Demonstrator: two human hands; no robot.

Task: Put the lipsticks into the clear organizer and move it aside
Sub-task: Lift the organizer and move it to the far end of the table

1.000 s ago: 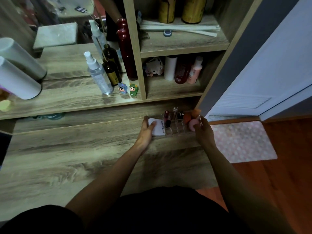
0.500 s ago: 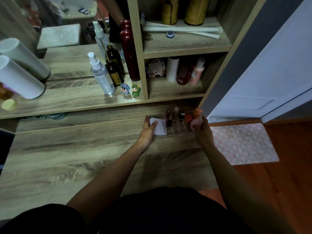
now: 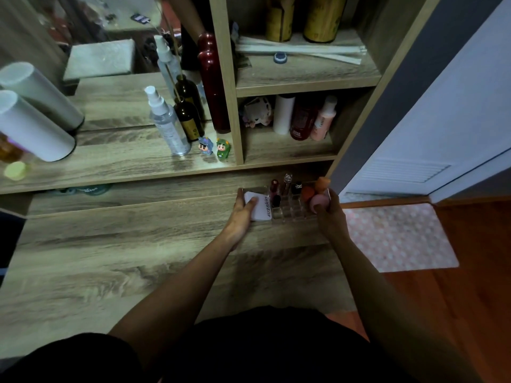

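Left hand [image 3: 241,217] clamps left end of clear organizer [image 3: 287,210], thumb on white compact [image 3: 258,207]; right hand [image 3: 329,214] clamps right end by pink sponge [image 3: 319,201] — lipsticks [image 3: 275,189] upright in compartments. Organizer sits at far right corner of table [image 3: 110,258].

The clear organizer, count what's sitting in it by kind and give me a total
In the clear organizer, held by the left hand and right hand:
Lipsticks or similar tubes: 4 visible
Makeup sponges: 3 (two orange, one pink)
White compact: 1
Total: 8, though the dim light could hide another tube.
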